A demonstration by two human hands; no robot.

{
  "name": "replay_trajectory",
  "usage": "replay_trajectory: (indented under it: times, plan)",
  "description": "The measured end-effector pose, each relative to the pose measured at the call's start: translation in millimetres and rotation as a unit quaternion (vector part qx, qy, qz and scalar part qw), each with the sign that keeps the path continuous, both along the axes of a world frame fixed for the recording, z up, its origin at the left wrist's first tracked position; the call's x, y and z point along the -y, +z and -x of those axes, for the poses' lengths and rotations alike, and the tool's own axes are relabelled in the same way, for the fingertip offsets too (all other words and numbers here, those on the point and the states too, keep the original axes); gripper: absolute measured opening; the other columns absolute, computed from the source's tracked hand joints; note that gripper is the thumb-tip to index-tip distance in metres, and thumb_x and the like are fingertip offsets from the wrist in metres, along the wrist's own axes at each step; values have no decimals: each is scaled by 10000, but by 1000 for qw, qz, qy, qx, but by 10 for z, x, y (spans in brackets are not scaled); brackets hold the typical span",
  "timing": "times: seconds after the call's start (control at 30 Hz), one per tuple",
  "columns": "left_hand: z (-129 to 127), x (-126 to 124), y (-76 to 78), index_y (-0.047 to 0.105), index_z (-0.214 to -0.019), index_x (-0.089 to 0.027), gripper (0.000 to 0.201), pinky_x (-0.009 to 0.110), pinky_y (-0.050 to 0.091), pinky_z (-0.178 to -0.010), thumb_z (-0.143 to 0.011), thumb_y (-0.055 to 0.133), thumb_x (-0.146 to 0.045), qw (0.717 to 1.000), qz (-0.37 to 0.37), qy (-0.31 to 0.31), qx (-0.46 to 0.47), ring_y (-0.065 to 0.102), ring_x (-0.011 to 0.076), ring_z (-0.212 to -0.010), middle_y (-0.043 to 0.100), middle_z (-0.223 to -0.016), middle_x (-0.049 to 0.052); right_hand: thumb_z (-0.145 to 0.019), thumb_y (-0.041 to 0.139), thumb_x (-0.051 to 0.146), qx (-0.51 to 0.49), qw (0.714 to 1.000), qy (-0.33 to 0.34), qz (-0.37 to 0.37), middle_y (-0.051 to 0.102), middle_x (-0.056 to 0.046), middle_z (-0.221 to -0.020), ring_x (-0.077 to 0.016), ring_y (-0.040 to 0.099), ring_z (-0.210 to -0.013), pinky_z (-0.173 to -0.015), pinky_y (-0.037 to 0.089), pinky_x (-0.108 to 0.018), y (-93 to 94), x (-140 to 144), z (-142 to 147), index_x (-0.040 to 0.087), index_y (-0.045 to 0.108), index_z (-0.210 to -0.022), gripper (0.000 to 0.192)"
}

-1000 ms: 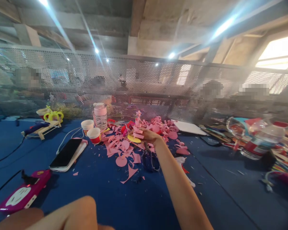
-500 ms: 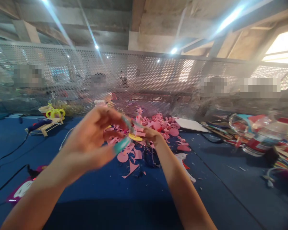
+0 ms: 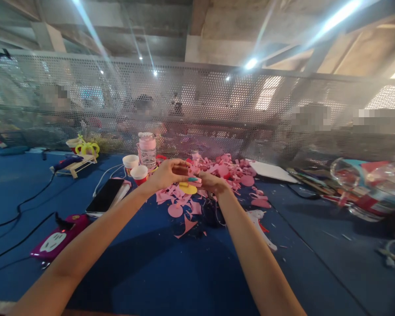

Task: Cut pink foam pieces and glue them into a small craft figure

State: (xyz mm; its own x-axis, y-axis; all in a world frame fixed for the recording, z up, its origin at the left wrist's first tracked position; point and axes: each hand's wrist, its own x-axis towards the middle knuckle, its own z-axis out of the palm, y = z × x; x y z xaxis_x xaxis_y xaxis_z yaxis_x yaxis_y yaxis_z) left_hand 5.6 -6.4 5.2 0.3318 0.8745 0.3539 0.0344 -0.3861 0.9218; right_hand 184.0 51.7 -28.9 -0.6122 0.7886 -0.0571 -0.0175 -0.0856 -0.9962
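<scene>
Arms stretched over the blue table (image 3: 171,272), our left hand (image 3: 166,174) and right hand (image 3: 212,183) pinch closed on a small pink-and-yellow paper piece (image 3: 189,186) before the pink scrap pile (image 3: 217,171); we steady it, fingertips light.

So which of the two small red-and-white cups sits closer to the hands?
The nearer cup, directly left of the left hand; the other cup stands behind it, farther left, beside the pink-lidded jar.
</scene>
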Motion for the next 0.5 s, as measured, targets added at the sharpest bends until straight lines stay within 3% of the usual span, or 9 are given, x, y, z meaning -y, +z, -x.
replay_trajectory:
  times: [0.17,0.33,0.43,0.5]
  plan:
    - [-11,-63,-29,629,-866,-146,363,342,509,-792,-566,786,-277,998,-31,56,27,643,196,-838,686,-876,67,-784,562,199,5,999,18,49,669,-29,-676,-104,595,-527,-512,482,-191,-1,-45,81,151,617,-829,86]
    - [122,-198,-73,645,-888,-132,353,331,495,-769,-610,757,-321,995,-28,91,23,633,185,-821,690,-898,80,-895,397,343,-16,991,62,114,693,-85,-796,-158,650,-611,-540,518,-264,42,-68,52,143,597,-870,285]
    - [212,-289,-88,651,-918,-126,355,335,480,-795,-646,731,-338,994,-29,100,18,624,176,-827,685,-912,81,-893,380,482,-61,988,84,112,697,-107,-861,-194,677,-745,-639,543,-318,75,-19,50,141,589,-914,401]
    - [251,-330,-98,650,-921,-128,351,332,477,-797,-655,725,-344,994,-19,108,20,619,171,-827,680,-905,77,-862,464,485,-81,989,89,82,696,-107,-915,-198,675,-834,-729,540,-342,91,24,77,150,586,-958,370]
